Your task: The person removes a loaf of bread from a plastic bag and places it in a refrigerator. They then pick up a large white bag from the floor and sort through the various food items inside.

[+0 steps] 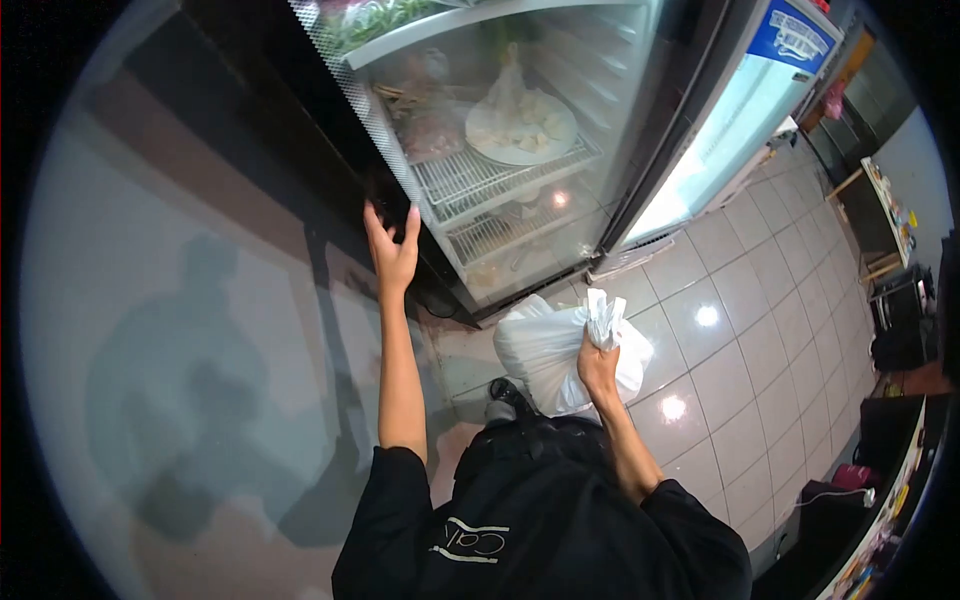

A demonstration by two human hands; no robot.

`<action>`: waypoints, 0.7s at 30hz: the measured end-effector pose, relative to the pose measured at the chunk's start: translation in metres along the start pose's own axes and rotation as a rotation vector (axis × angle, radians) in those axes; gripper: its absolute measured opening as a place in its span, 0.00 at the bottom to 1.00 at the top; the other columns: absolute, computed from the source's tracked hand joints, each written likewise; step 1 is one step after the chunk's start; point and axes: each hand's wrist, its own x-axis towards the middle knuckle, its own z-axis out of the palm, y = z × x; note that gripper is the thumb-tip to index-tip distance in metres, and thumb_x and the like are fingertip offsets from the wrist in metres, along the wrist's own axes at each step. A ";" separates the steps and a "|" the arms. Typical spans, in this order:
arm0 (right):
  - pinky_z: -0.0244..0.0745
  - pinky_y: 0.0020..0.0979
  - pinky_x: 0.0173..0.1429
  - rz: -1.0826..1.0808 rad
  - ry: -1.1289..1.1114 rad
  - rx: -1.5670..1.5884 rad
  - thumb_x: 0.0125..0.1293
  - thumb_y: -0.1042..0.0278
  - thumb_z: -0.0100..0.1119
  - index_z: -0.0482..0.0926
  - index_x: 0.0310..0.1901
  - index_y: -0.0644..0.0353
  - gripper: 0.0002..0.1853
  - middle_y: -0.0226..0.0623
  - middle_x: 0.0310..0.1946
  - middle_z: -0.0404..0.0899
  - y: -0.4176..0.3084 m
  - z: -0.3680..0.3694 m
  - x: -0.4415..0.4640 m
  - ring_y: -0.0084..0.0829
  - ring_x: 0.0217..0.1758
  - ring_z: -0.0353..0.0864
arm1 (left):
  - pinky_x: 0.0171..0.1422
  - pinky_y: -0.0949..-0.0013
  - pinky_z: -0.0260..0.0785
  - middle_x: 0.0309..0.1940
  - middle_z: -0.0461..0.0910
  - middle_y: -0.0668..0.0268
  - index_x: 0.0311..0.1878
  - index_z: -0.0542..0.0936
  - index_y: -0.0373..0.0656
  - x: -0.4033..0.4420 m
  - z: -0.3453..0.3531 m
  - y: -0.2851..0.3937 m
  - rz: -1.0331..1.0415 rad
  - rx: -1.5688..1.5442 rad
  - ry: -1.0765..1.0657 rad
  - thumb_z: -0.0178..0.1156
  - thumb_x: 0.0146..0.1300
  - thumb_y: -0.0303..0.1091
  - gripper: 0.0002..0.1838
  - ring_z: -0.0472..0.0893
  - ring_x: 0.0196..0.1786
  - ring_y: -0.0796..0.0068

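Note:
My left hand [394, 250] is at the dark edge of a glass fridge door [440, 265], fingers round the side and thumb against the front. Through the glass, a white plate [525, 148] with pale chunks and a tied clear bag stands on a wire rack [500, 180]. My right hand [597, 368] is closed round the gathered neck of a full white plastic bag [540, 340]. The bag hangs or rests in front of my legs; I cannot tell which. Its knotted handles stick up above my fist.
A second lit display fridge [710, 130] with a blue sign stands to the right. A pale wall [200, 350] with my shadow on it is close on the left. Grey floor tiles [740, 310] run off to the right, towards a counter [900, 490] with items and a wooden-legged table [880, 210].

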 end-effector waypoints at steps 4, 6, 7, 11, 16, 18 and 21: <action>0.68 0.29 0.40 -0.032 0.170 -0.010 0.58 0.81 0.49 0.76 0.40 0.69 0.10 0.39 0.30 0.78 0.002 -0.016 -0.009 0.27 0.34 0.75 | 0.58 0.57 0.64 0.51 0.71 0.48 0.57 0.66 0.32 0.017 0.014 -0.012 0.136 0.196 0.104 0.65 0.57 0.47 0.33 0.72 0.55 0.52; 0.68 0.29 0.41 0.081 0.260 -0.020 0.59 0.81 0.49 0.75 0.43 0.69 0.11 0.38 0.33 0.78 0.014 -0.024 -0.014 0.27 0.36 0.74 | 0.54 0.56 0.64 0.45 0.74 0.49 0.50 0.68 0.30 0.018 0.019 -0.019 0.183 0.237 0.243 0.67 0.55 0.50 0.33 0.74 0.49 0.49; 0.68 0.28 0.42 0.158 0.268 -0.021 0.60 0.81 0.49 0.74 0.43 0.70 0.10 0.36 0.35 0.76 0.017 -0.029 -0.017 0.26 0.38 0.73 | 0.54 0.55 0.65 0.44 0.74 0.49 0.49 0.69 0.30 0.019 0.017 -0.021 0.172 0.247 0.221 0.67 0.53 0.52 0.34 0.74 0.49 0.49; 0.66 0.24 0.46 0.069 0.354 0.030 0.69 0.68 0.50 0.74 0.45 0.70 0.12 0.30 0.36 0.75 0.013 -0.035 -0.029 0.20 0.41 0.69 | 0.53 0.56 0.65 0.42 0.75 0.49 0.47 0.71 0.31 0.021 0.009 -0.014 0.138 0.245 0.165 0.69 0.51 0.53 0.34 0.75 0.47 0.51; 0.66 0.25 0.43 0.141 0.384 0.009 0.67 0.72 0.49 0.74 0.42 0.69 0.09 0.32 0.33 0.75 0.014 -0.043 -0.040 0.20 0.37 0.69 | 0.53 0.58 0.65 0.41 0.76 0.53 0.47 0.72 0.31 0.021 0.010 -0.017 0.160 0.335 0.253 0.70 0.50 0.53 0.34 0.76 0.46 0.53; 0.65 0.27 0.39 0.140 0.433 0.024 0.64 0.78 0.48 0.74 0.37 0.70 0.05 0.33 0.29 0.74 0.009 -0.046 -0.044 0.22 0.33 0.69 | 0.52 0.58 0.66 0.40 0.76 0.53 0.46 0.72 0.31 0.019 0.009 -0.015 0.126 0.237 0.199 0.69 0.50 0.53 0.34 0.76 0.45 0.54; 0.66 0.28 0.38 0.160 0.450 0.077 0.64 0.77 0.47 0.74 0.36 0.70 0.06 0.33 0.27 0.73 0.009 -0.052 -0.051 0.22 0.32 0.69 | 0.51 0.61 0.66 0.38 0.77 0.56 0.44 0.72 0.33 0.008 0.007 -0.008 0.148 0.233 0.189 0.71 0.50 0.51 0.32 0.76 0.43 0.60</action>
